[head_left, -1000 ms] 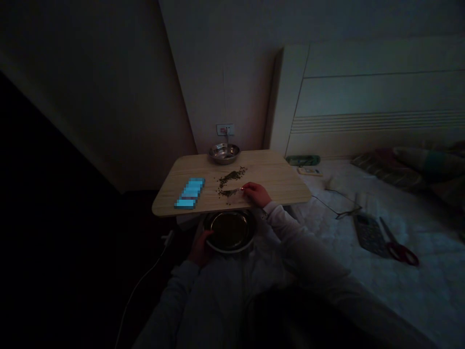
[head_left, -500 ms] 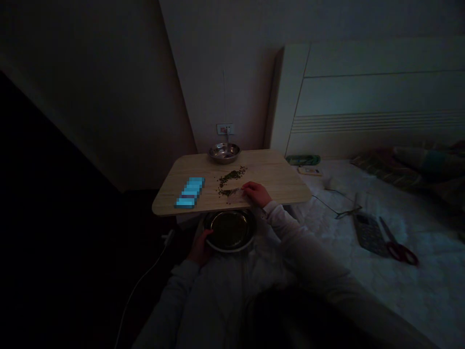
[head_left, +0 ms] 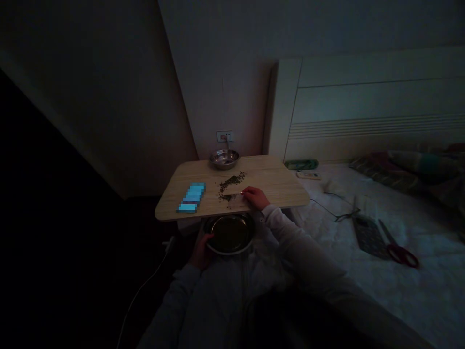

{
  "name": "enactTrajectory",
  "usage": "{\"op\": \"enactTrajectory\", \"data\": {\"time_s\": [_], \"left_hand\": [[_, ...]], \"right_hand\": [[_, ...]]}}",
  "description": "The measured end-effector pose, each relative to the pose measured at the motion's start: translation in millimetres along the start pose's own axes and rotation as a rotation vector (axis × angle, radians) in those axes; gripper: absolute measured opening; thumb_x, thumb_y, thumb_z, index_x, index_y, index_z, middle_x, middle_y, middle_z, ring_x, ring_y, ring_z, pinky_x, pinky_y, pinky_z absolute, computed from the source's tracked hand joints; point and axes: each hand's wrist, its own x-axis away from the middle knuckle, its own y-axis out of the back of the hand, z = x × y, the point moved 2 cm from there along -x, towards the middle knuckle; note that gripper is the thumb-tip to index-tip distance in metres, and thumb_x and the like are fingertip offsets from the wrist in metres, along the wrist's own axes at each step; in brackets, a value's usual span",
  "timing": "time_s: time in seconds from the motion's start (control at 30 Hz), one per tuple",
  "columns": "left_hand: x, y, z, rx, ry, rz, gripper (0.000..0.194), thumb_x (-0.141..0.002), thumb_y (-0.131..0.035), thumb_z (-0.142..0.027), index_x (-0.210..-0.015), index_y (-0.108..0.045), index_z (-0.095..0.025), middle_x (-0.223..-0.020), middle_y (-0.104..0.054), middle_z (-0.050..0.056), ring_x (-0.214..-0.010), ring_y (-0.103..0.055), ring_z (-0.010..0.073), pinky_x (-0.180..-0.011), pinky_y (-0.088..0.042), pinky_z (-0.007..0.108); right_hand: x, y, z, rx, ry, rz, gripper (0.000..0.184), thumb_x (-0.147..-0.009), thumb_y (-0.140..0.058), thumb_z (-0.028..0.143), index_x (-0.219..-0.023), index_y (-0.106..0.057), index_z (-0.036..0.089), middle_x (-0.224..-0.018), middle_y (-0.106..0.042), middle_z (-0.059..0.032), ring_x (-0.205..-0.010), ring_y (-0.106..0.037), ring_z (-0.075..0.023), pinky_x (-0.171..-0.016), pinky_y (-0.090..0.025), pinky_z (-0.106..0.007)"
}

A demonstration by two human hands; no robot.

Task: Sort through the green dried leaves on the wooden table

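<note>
My left hand (head_left: 202, 251) is closed on the near left rim of a shiny metal basin (head_left: 232, 250), tucked partly under the front edge of the small wooden table (head_left: 276, 179). Over the tabletop, my right hand (head_left: 255, 198) pinches a thin, pale, see-through flat piece (head_left: 236, 194); the dim light hides its exact kind. Its far end lies over a small scatter of dark green grains (head_left: 225, 198). Just behind them is a larger patch of the same grains (head_left: 232, 181). What the basin holds is too dark to make out.
A metal bowl (head_left: 224, 166) stands at the table's back edge, below a wall socket (head_left: 225, 136). On the left lies a lit phone (head_left: 192, 198). The bed at right bears red-handled scissors (head_left: 402, 255), a dark patterned flat object (head_left: 370, 237) and a remote control (head_left: 308, 175).
The whole view has tipped slightly, so the scene sits lower in the picture. The flat piece in my right hand now looks thinner, turned more edge-on. My left hand keeps its hold on the basin.
</note>
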Motion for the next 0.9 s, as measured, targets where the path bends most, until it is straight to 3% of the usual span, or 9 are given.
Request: {"op": "enactTrajectory", "data": {"time_s": [0.1, 0.23, 0.4, 0.57, 0.9], "left_hand": [[5.6, -7.3, -4.0, 0.082, 0.155, -0.008, 0.011, -0.065, -0.065, -0.034, -0.066, -0.066, -0.023, -0.081, -0.075, 0.009, -0.111, -0.064, 0.036, -0.097, -0.05, 0.047], [13.1, -15.9, -9.5, 0.191, 0.233, -0.081, 0.01, -0.069, -0.064, -0.025, -0.076, -0.068, -0.02, -0.087, -0.076, 0.01, -0.112, -0.064, 0.0338, -0.095, -0.052, 0.043], [21.1, -22.2, -19.3, 0.266, 0.261, -0.169, 0.016, -0.075, -0.06, -0.014, -0.088, -0.07, -0.017, -0.082, -0.077, 0.009, -0.107, -0.068, 0.0299, -0.091, -0.054, 0.036], [23.4, -30.9, -25.9, 0.318, 0.3, -0.166, 0.024, -0.086, -0.048, -0.014, -0.098, -0.069, -0.009, -0.08, -0.076, 0.013, -0.098, -0.071, 0.0282, -0.086, -0.057, 0.037], [35.6, -41.6, -38.2, 0.338, 0.285, -0.174, 0.033, -0.09, -0.044, -0.011, -0.116, -0.063, -0.005, -0.08, -0.077, 0.011, -0.091, -0.073, 0.0256, -0.086, -0.057, 0.036]], "right_hand": [[0.8, 0.2, 2.4, -0.014, -0.005, 0.01, 0.005, -0.068, -0.059, 0.022, -0.064, -0.059, 0.019, -0.053, -0.057, 0.0047, -0.057, -0.052, -0.012, -0.063, -0.04, -0.024], [0.0, 0.1, 2.2, -0.033, -0.01, 0.004, 0.007, -0.067, -0.058, 0.023, -0.062, -0.058, 0.019, -0.052, -0.057, 0.0051, -0.057, -0.052, -0.0114, -0.062, -0.04, -0.023], [-4.0, -0.4, -2.8, -0.035, -0.002, -0.008, 0.005, -0.068, -0.058, 0.023, -0.064, -0.059, 0.019, -0.053, -0.058, 0.0046, -0.056, -0.052, -0.0115, -0.063, -0.04, -0.024], [-5.7, -1.2, -5.8, -0.023, 0.003, -0.019, 0.007, -0.07, -0.057, 0.023, -0.064, -0.059, 0.019, -0.054, -0.058, 0.0037, -0.059, -0.053, -0.0129, -0.064, -0.041, -0.025], [-4.7, -1.2, -2.8, 0.025, -0.008, -0.038, 0.01, -0.071, -0.059, 0.017, -0.062, -0.061, 0.018, -0.054, -0.059, 0.0037, -0.061, -0.055, -0.0124, -0.069, -0.043, -0.024]]}}
